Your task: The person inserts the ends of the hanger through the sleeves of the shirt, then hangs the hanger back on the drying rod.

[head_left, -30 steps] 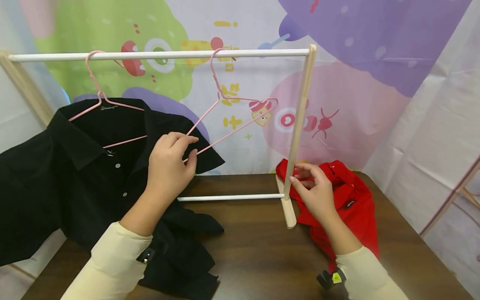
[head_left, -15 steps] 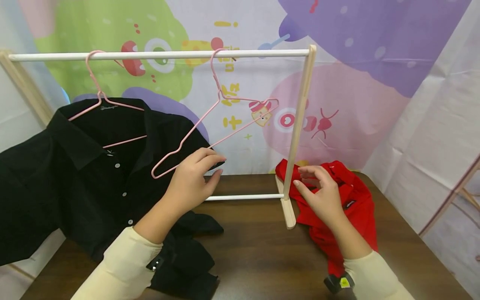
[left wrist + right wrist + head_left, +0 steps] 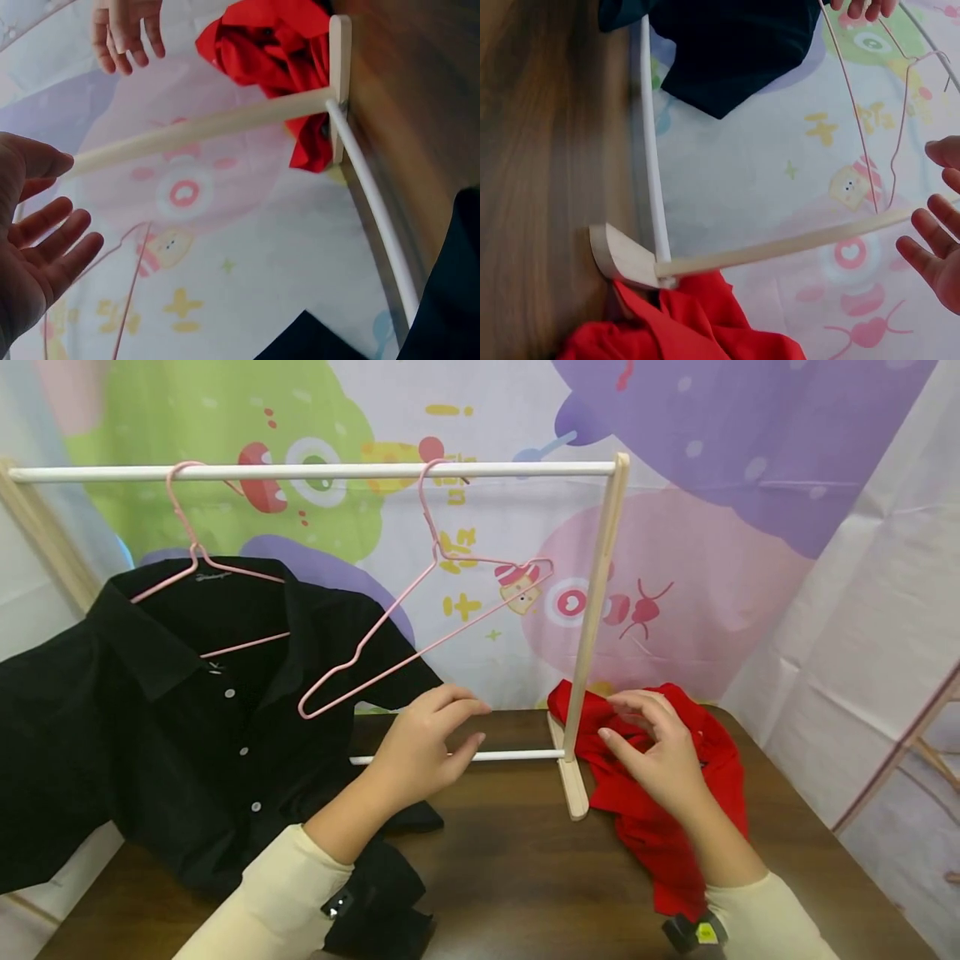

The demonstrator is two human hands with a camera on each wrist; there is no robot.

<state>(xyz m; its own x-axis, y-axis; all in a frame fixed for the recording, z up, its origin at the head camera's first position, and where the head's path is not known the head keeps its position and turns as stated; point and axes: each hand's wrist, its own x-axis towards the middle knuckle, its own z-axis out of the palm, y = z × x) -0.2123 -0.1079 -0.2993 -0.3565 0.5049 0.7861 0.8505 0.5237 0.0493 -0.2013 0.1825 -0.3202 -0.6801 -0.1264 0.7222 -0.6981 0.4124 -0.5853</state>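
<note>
My left hand [image 3: 431, 743] hovers in front of the rack's lower bar, fingers relaxed and holding nothing. Just above and left of it, a bare pink hanger [image 3: 390, 675] hangs by its hook from the top rail. My right hand [image 3: 660, 752], likewise loose and holding nothing, is over a crumpled red garment [image 3: 705, 752] on the table; in the right wrist view a gap shows between that hand and the red garment [image 3: 697, 322]. To the left, a black short-sleeved shirt [image 3: 180, 735] with white buttons hangs on another pink hanger [image 3: 187, 522].
The rack has a white top rail [image 3: 315, 470], a wooden upright [image 3: 592, 610] and a wooden foot [image 3: 573, 789] on the dark brown table [image 3: 517, 877]. A printed cartoon curtain [image 3: 487, 410] hangs behind it. The black shirt's lower part [image 3: 390, 893] reaches the tabletop.
My left hand has let go of the bare hanger's left end and moved right and down. The right hand has shifted slightly right and down from beside the upright.
</note>
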